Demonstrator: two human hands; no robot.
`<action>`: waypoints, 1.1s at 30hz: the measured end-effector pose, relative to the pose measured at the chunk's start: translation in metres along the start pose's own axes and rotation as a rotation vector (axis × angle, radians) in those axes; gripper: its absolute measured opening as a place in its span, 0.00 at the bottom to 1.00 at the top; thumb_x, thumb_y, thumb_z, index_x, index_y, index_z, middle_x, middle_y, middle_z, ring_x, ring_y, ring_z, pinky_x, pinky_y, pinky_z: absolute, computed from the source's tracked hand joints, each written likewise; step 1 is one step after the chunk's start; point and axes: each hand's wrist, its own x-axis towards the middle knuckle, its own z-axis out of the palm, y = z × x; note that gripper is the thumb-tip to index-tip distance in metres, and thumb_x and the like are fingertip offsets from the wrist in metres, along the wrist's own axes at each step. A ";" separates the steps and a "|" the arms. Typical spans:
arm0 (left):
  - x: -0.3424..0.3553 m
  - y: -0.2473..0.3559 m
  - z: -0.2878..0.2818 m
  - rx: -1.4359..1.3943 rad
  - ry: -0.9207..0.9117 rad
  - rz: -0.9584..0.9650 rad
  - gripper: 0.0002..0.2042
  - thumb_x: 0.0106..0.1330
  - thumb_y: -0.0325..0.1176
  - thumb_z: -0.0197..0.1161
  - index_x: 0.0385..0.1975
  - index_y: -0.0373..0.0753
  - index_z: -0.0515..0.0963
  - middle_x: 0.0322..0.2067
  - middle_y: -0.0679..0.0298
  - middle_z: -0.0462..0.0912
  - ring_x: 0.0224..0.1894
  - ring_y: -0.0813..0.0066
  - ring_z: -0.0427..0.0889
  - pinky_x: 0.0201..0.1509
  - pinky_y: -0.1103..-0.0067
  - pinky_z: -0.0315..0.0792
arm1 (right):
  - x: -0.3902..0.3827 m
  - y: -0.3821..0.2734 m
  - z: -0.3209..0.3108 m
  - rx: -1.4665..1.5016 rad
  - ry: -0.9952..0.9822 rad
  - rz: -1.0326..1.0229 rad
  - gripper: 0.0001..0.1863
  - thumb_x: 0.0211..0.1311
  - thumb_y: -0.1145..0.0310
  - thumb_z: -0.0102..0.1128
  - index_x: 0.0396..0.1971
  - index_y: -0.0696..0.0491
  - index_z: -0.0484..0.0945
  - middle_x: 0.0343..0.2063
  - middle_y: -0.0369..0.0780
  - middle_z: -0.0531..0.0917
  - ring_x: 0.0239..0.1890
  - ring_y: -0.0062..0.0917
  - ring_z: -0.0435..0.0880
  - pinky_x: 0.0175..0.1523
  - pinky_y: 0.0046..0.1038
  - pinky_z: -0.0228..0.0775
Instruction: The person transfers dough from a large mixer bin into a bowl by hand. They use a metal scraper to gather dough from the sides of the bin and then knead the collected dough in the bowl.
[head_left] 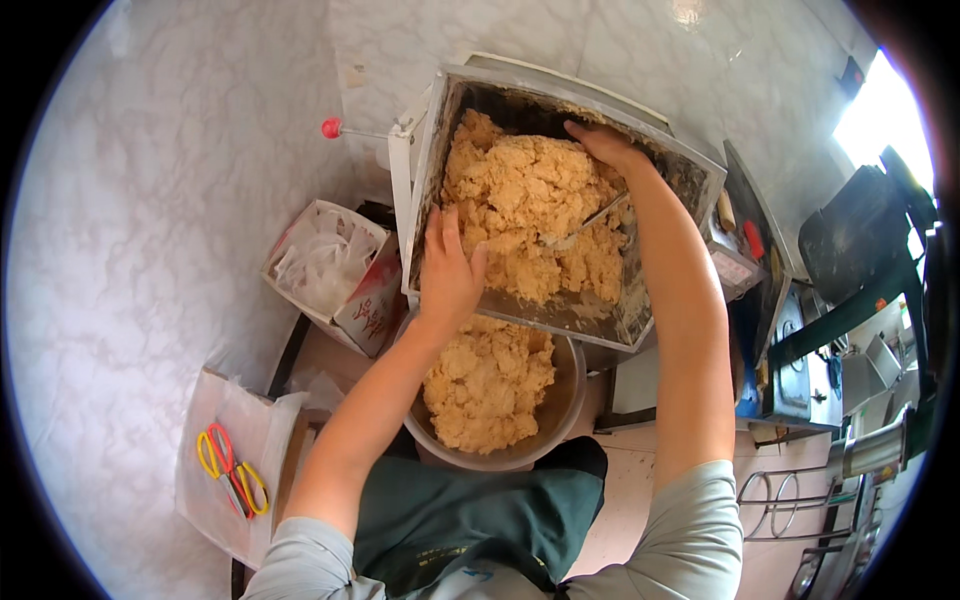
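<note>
A metal dough mixer trough (690,180), tilted toward me, holds a large crumbly mass of yellowish dough (530,180). My left hand (450,272) lies at the trough's near left wall, its fingers stretched out and touching the dough's edge. Deep inside, my right hand (608,148) reaches to the far side of the dough; one finger shows extended and the others are partly hidden. A metal mixing bar (590,222) sticks out of the dough. Below the trough's front edge, a round metal bowl (570,390) contains another lump of crumbly dough (488,385).
Left of the mixer stands a cardboard box (365,305) with white plastic bags (325,255). Red and yellow scissors (232,470) lie on a plastic-covered surface at the lower left. A red-knobbed lever (332,128) juts from the mixer. A wire rack (785,505) stands at the right.
</note>
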 end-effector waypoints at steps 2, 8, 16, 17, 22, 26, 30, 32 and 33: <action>-0.004 -0.006 0.007 0.045 -0.021 -0.034 0.35 0.74 0.42 0.60 0.74 0.34 0.53 0.70 0.35 0.59 0.67 0.31 0.67 0.67 0.52 0.68 | 0.003 -0.004 -0.005 0.013 -0.166 0.102 0.51 0.66 0.25 0.48 0.76 0.49 0.62 0.74 0.48 0.65 0.78 0.43 0.59 0.78 0.48 0.53; -0.004 -0.003 0.012 -0.039 -0.010 -0.122 0.32 0.80 0.48 0.50 0.75 0.35 0.53 0.70 0.38 0.62 0.68 0.36 0.69 0.68 0.58 0.69 | -0.016 -0.004 0.004 0.157 -0.253 0.124 0.58 0.62 0.20 0.48 0.81 0.46 0.50 0.80 0.47 0.50 0.81 0.46 0.48 0.79 0.57 0.45; 0.000 -0.006 0.007 -0.244 -0.033 -0.167 0.35 0.81 0.55 0.42 0.78 0.34 0.50 0.73 0.39 0.59 0.72 0.39 0.65 0.73 0.61 0.64 | -0.043 -0.013 0.010 -0.011 -0.225 0.092 0.59 0.62 0.19 0.42 0.77 0.54 0.57 0.76 0.55 0.58 0.79 0.48 0.55 0.78 0.53 0.50; 0.001 -0.005 0.004 -0.291 -0.055 -0.204 0.36 0.81 0.56 0.41 0.78 0.34 0.48 0.74 0.41 0.57 0.73 0.42 0.63 0.75 0.62 0.60 | -0.046 -0.018 0.014 -0.036 -0.217 0.077 0.58 0.63 0.19 0.40 0.77 0.55 0.60 0.75 0.55 0.61 0.77 0.49 0.59 0.78 0.51 0.52; 0.002 -0.017 0.009 -0.443 -0.025 -0.202 0.40 0.79 0.59 0.43 0.78 0.34 0.47 0.74 0.39 0.56 0.75 0.41 0.59 0.77 0.61 0.56 | -0.079 -0.023 0.033 -0.199 0.044 -0.108 0.51 0.69 0.25 0.39 0.75 0.53 0.63 0.72 0.51 0.68 0.74 0.50 0.66 0.77 0.45 0.55; 0.004 -0.018 0.005 -0.562 -0.048 -0.200 0.40 0.79 0.60 0.43 0.79 0.34 0.46 0.76 0.42 0.52 0.78 0.45 0.54 0.80 0.63 0.50 | -0.109 -0.023 0.062 -0.193 0.238 -0.153 0.47 0.72 0.29 0.37 0.73 0.56 0.66 0.70 0.53 0.72 0.72 0.49 0.69 0.75 0.43 0.58; 0.008 -0.017 0.005 -0.587 -0.056 -0.158 0.42 0.78 0.62 0.45 0.79 0.35 0.45 0.78 0.46 0.50 0.80 0.49 0.49 0.81 0.62 0.46 | -0.136 -0.022 0.081 -0.284 0.450 -0.335 0.39 0.74 0.42 0.42 0.65 0.63 0.72 0.61 0.56 0.79 0.66 0.49 0.75 0.75 0.49 0.55; 0.008 -0.013 0.001 -0.624 -0.072 -0.171 0.43 0.77 0.63 0.46 0.80 0.36 0.46 0.79 0.47 0.48 0.80 0.50 0.47 0.81 0.62 0.45 | -0.146 -0.015 0.102 -0.299 0.617 -0.408 0.37 0.74 0.45 0.46 0.64 0.64 0.72 0.58 0.57 0.81 0.64 0.48 0.77 0.74 0.51 0.55; 0.008 -0.012 0.001 -0.645 -0.080 -0.179 0.43 0.77 0.64 0.46 0.80 0.37 0.46 0.79 0.48 0.48 0.81 0.51 0.46 0.81 0.62 0.44 | -0.157 -0.016 0.111 -0.279 0.674 -0.406 0.37 0.74 0.46 0.48 0.64 0.67 0.71 0.56 0.56 0.82 0.63 0.47 0.77 0.73 0.53 0.54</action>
